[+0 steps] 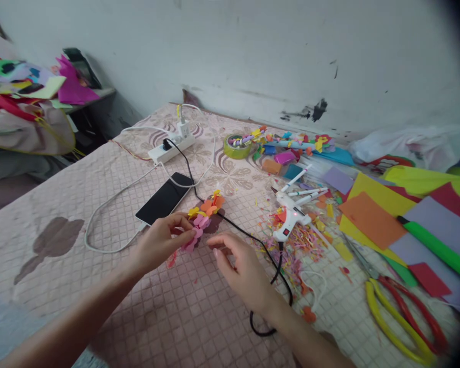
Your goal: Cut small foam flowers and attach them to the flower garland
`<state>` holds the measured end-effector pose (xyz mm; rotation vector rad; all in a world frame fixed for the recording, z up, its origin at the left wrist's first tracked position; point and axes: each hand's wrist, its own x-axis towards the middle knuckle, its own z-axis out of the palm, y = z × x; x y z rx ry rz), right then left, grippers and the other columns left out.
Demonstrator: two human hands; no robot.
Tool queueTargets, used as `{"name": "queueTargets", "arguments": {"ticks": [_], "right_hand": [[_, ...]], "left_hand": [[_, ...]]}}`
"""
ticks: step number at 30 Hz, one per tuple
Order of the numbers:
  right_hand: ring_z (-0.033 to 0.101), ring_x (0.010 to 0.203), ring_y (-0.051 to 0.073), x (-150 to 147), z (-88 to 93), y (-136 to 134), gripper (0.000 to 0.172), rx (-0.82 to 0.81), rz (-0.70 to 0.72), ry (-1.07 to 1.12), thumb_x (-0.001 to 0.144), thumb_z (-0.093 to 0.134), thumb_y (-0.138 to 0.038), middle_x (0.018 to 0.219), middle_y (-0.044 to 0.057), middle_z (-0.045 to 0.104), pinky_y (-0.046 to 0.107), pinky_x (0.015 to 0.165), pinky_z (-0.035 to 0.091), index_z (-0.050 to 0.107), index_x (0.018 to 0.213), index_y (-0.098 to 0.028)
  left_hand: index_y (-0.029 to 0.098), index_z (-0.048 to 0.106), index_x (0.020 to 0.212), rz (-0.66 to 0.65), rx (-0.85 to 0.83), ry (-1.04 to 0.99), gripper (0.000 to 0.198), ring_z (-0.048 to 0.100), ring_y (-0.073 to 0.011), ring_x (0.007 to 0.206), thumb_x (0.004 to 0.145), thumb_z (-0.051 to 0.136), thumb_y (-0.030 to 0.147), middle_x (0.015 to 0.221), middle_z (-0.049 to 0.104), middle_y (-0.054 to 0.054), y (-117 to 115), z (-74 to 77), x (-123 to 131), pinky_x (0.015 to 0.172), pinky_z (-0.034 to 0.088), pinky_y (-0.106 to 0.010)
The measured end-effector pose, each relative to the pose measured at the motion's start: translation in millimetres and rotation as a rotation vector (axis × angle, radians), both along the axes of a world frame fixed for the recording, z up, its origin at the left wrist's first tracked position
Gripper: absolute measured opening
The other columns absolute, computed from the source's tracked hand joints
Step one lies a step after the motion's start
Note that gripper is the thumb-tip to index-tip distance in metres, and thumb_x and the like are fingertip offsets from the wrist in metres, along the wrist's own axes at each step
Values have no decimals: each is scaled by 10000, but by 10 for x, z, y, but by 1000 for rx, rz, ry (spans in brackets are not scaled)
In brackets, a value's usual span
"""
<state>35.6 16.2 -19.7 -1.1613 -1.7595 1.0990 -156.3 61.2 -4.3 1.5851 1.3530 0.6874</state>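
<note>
My left hand (164, 240) pinches a garland of small cut-out flowers (200, 223), pink near my fingers and orange and yellow at the far end. Part of the garland is hidden behind the fingers. Just to its right hovers my right hand (243, 268), fingers loosely bent and apart, with nothing visible in them. A white hot glue gun (289, 220) with a lit red switch stands beyond my right hand. Its black cord (249, 236) runs behind that hand. A black-screened phone (164, 198) lies beyond my left hand, a white cable plugged into it.
Scissors (387, 291) with red and yellow handles lie at the right, beside coloured sheets (371, 214) and a green stick-like tool (440, 250). Scraps (291, 250) surround the glue gun. A power strip (172, 148), green tape roll (236, 147) and plastic bag (410, 145) sit farther back.
</note>
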Motion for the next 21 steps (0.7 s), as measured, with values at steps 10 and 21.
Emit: {"name": "queueTargets", "arguments": {"ticks": [10,21], "right_hand": [[592,870,157,29,14,-38,255,7,10,-22,829,454,-50,929,35,624,280,730,495,594,976,-205],[601,871,156,144,71,-102,250,27,-16,-4,831,460,-61,933,36,630,274,739,504,605,973,-207]], "left_hand": [[162,590,624,53,-71,-128,191,519,-120,645,742,636,305,696,551,3,9,-10,7,577,411,-223],[169,590,693,187,-171,-285,195,557,-124,651,740,667,343,767,620,-20,17,-33,-83,579,427,-223]]}}
